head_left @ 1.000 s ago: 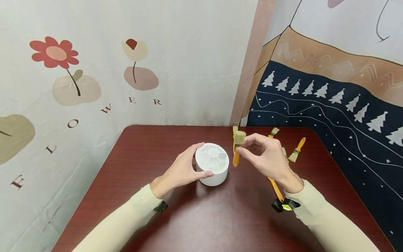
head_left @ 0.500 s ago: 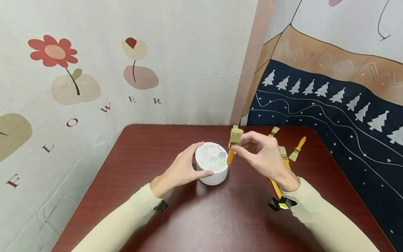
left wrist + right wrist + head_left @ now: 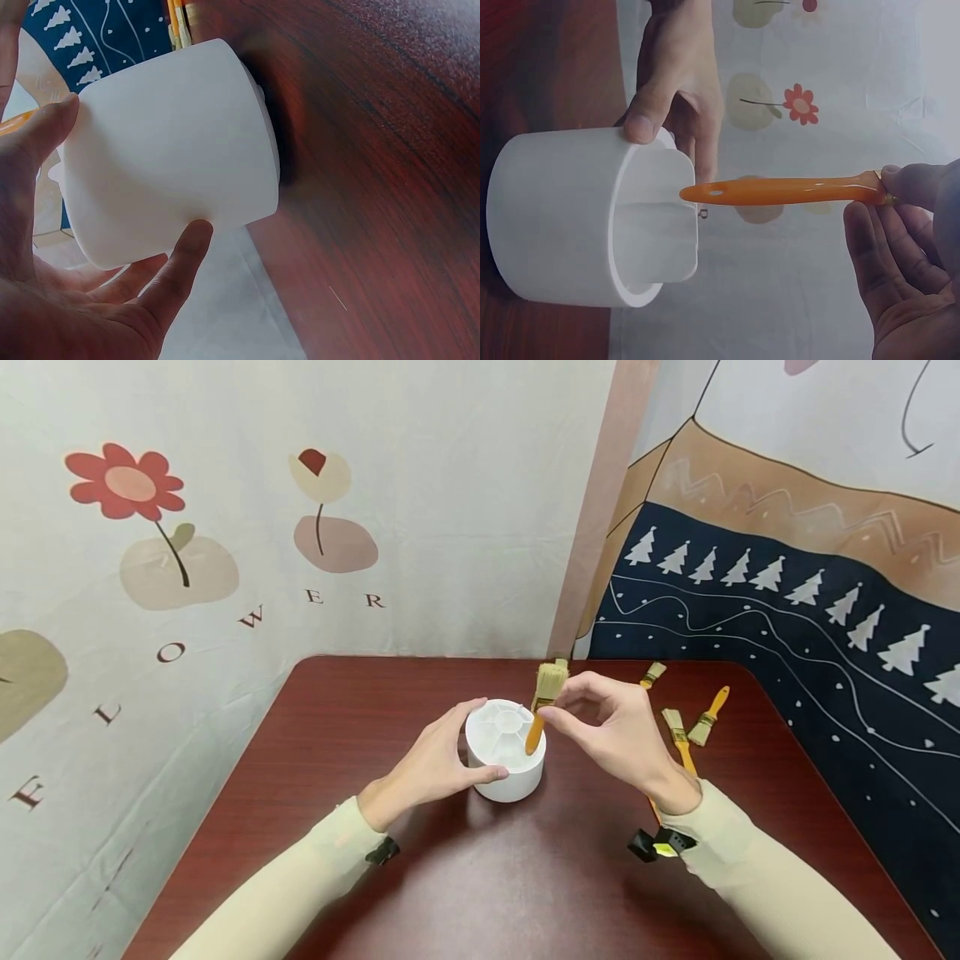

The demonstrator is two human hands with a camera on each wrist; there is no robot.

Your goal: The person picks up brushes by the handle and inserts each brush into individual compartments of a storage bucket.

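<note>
A white round organizer (image 3: 510, 787) with a divided inside stands on the dark red table. My left hand (image 3: 427, 760) grips it from the left, thumb at the near side and fingers round the far side; the left wrist view shows its smooth wall (image 3: 172, 150) between thumb and fingers. My right hand (image 3: 618, 727) pinches a paintbrush (image 3: 551, 681) near its metal band, bristles up. Its orange handle (image 3: 780, 191) points down, the tip over the organizer's right part in the head view. In the right wrist view the handle end overlaps the raised dividers (image 3: 660, 217).
Right of the right hand lie several more paintbrushes, one angled brush (image 3: 708, 717) farthest right and another (image 3: 677, 735) beside the wrist. A further brush (image 3: 655, 673) lies near the table's back edge. Printed cloth (image 3: 450, 510) hangs behind the table (image 3: 510, 893).
My right hand has carried the paintbrush leftward, from beside the organizer to over its right part. The left hand keeps its grip in the same place.
</note>
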